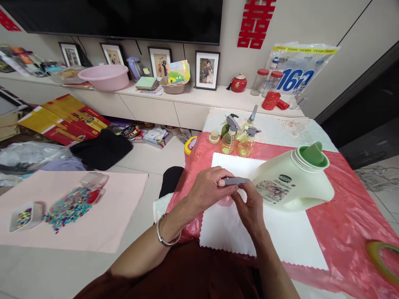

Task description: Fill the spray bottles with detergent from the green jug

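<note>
Over the white sheet (pixel 289 245), my left hand (pixel 205 189) is closed round a grey spray bottle head (pixel 235 181) with a pinkish nozzle tip. My right hand (pixel 252 207) pinches the other end of the same head. Below the fingers shows a bit of pink, clear material (pixel 227 201), mostly hidden; I cannot tell whether it is the bottle's body. To the right of my hands stands a large pale green jug (pixel 280 187) with an open mouth and a green spout (pixel 312 153). Beyond my hands are small spray bottles (pixel 228 141) with yellowish liquid and grey heads.
Red plastic film (pixel 352 195) covers the table, with a roll of tape (pixel 385 257) at its right edge. A round cap (pixel 214 136) lies by the bottles. Colourful small pieces (pixel 70 207) and a white dish (pixel 26 218) lie on a pink sheet (pixel 124 199) to the left.
</note>
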